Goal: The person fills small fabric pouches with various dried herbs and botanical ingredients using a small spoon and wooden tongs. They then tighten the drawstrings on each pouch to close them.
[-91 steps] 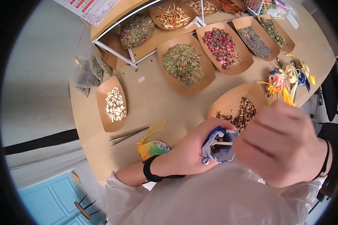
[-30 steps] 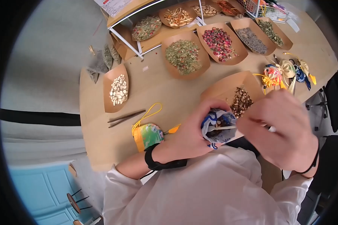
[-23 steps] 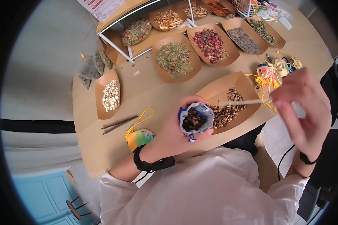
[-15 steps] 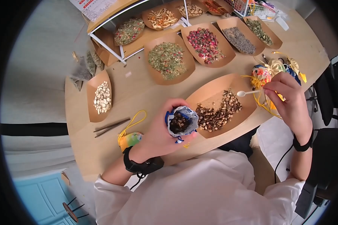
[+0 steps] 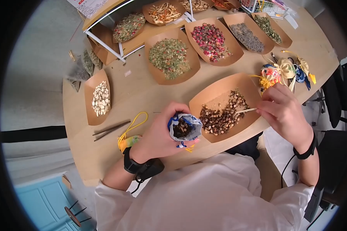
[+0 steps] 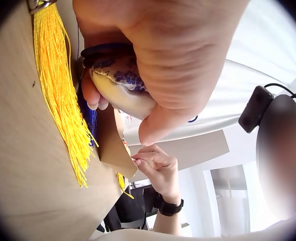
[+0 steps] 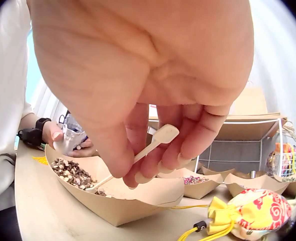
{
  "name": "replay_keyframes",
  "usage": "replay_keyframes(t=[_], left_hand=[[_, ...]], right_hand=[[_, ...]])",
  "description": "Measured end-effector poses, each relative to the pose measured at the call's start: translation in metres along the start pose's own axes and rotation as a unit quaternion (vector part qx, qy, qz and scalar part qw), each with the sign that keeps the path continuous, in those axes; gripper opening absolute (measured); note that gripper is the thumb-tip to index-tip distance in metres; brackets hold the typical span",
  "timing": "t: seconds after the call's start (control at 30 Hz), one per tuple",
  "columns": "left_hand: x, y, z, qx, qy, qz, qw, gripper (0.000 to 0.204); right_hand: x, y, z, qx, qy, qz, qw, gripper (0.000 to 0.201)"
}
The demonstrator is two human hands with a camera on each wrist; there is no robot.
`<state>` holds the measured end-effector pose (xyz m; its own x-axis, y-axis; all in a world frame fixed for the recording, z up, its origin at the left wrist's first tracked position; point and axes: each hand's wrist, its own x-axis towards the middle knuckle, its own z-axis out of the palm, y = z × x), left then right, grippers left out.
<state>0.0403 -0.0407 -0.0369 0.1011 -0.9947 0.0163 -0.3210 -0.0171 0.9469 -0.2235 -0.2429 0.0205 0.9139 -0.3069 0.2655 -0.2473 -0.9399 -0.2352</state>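
Observation:
My left hand grips a blue-and-white patterned pouch, its mouth facing up with dark bits inside. A thin pale spoon is pinched between the thumb and fingers of my right hand. In the right wrist view the spoon slants down, its lower end touching the brown chopped pieces in a paper tray. That tray lies just right of the pouch in the head view. The left wrist view shows the pouch inside my curled left fingers.
Paper trays of green herbs, rosebuds and white slices stand farther back and left. Tweezers and a yellow-corded sachet lie left of my left hand. Several tasselled sachets rest behind my right hand.
My right hand has moved down and left from beside the pouch tray, and the spoon's end has dropped into the brown pieces. Earlier, the spoon was inside the pouch. My left hand still holds the pouch.

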Motion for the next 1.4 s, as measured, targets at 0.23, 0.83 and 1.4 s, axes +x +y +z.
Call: replay_keyframes(t=[0.23, 0.83, 1.4], left_hand=[[-0.003, -0.004, -0.004, -0.020, -0.017, 0.001, 1.000, 0.063], [-0.010, 0.008, -0.001, 0.044, -0.033, -0.085, 0.995, 0.069], [-0.013, -0.003, 0.005, -0.018, 0.011, -0.068, 0.997, 0.079]], right_hand=[[0.006, -0.002, 0.020, 0.055, 0.022, -0.011, 0.998, 0.012], [0.014, -0.016, 0.003, 0.135, 0.079, -0.023, 0.987, 0.015], [0.003, 0.000, 0.002, -0.049, 0.033, -0.023, 0.998, 0.015]])
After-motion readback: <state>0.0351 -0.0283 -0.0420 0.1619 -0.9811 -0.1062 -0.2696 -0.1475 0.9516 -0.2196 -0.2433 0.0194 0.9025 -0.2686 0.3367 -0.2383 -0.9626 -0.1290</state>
